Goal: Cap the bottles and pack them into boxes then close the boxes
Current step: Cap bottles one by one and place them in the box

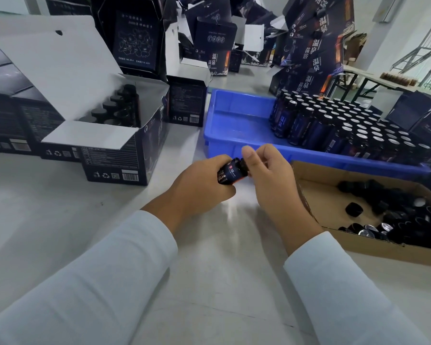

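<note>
One small dark bottle (232, 174) with an orange-and-white label is held at the centre of the frame, tilted with its neck toward the upper right. It is gripped around the body by the left hand (199, 188), whose fingers are curled about it. The right hand (269, 175) is set at the neck, where a black cap (243, 164) is pinched between thumb and curled fingers. Both forearms are covered by pale, smooth sleeves (110, 277) and are raised over a light grey, faintly glossy surface (209, 282).

One blue plastic tray (237, 120), rectangular with a raised rim, is placed at centre right. Its right portion is filled with many upright dark bottles (334, 125) showing silvery uncapped tops; the count is too large to be fixed. Its left portion is bare.

One brown corrugated cardboard carton (316, 195), shallow and open, is placed at lower right, just beside the tray. A loose heap of black round caps (393, 215) is held in it, some turned to show shiny linings.

One open dark printed box (115, 158) with white inner flaps is placed at left of centre. At least five black-capped bottles (115, 105) are seen standing inside in a row. One smaller open dark box (187, 103) stands behind it. Further dark boxes (10, 115) are placed at far left, and a stack of printed boxes (314, 46) is seen at upper right; their number cannot be told.
</note>
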